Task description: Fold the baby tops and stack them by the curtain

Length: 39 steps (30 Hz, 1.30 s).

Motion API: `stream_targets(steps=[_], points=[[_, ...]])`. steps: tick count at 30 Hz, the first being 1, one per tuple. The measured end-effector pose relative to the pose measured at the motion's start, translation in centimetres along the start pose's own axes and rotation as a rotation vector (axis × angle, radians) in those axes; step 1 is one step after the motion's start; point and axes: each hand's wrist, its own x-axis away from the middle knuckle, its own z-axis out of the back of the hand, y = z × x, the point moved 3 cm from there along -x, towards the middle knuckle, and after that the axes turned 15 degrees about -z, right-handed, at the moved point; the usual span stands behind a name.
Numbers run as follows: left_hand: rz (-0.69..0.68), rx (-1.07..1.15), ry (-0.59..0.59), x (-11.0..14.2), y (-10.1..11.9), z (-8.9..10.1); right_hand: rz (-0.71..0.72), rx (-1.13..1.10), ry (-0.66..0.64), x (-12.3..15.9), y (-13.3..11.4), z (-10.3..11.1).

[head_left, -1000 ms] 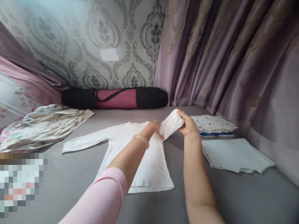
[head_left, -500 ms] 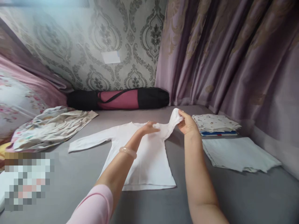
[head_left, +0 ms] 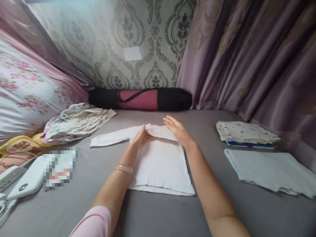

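Note:
A white long-sleeved shirt (head_left: 160,168) lies spread on the grey bed sheet, its hem toward me. Its left sleeve stretches out flat, while the right sleeve (head_left: 164,132) is folded across the chest below the collar. My left hand (head_left: 142,137), with a pale bangle on the wrist, closes on the cuff end of that folded sleeve; its fingertips are partly hidden. At the shirt's right shoulder is my right hand (head_left: 178,130), fingers stretched out and grasping nothing.
Folded patterned cloths (head_left: 247,133) and a pale folded cloth (head_left: 269,169) lie at right. Crumpled clothes (head_left: 79,121), a white power bank (head_left: 32,177) and a power strip (head_left: 11,177) are at left. A long black-and-red bag (head_left: 138,99) rests along the wall.
The right sleeve has come from raised at the right to folded across the chest. My right hand has let go of it; my left hand has closed on its cuff. The view has shifted left.

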Motion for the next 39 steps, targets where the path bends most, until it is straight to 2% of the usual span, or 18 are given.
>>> stream_targets(steps=[2,6,9,12,16,20,24,27,30,34,39], points=[[-0.019,0.003,-0.007,-0.1,-0.2,0.0,-0.014,0.051,0.059,0.2,-0.1,1.0],[-0.061,0.0,0.001,0.1,-0.4,-0.1,-0.04,0.14,0.206,0.0,0.1,4.6],[-0.163,-0.044,0.003,0.3,-0.5,0.0,-0.057,0.219,0.329,-0.7,1.1,7.2],[-0.266,-0.137,0.076,0.2,-0.6,0.4,-0.08,0.302,0.458,-1.3,2.4,9.0],[-0.355,-0.329,0.175,0.1,-0.2,0.8,-0.138,0.443,0.549,-2.0,4.2,10.0],[-0.426,-0.443,0.218,0.7,0.8,1.3,-0.182,0.601,0.552,-2.7,5.5,10.0],[-0.489,-0.58,0.129,1.4,1.4,1.6,-0.211,0.756,0.541,-3.0,6.0,9.5],[-0.55,-0.738,0.105,1.5,1.7,1.7,-0.234,0.861,0.526,-2.8,5.8,8.7],[-0.635,-0.855,0.121,1.4,1.8,1.7,-0.206,0.976,0.469,-2.6,5.6,7.3],[-0.644,-0.925,0.121,1.2,1.7,1.7,-0.115,1.167,0.342,-2.3,6.2,4.7],[-0.649,-1.041,0.084,0.9,1.1,2.4,-0.21,1.326,0.255,-1.7,7.6,3.0]])
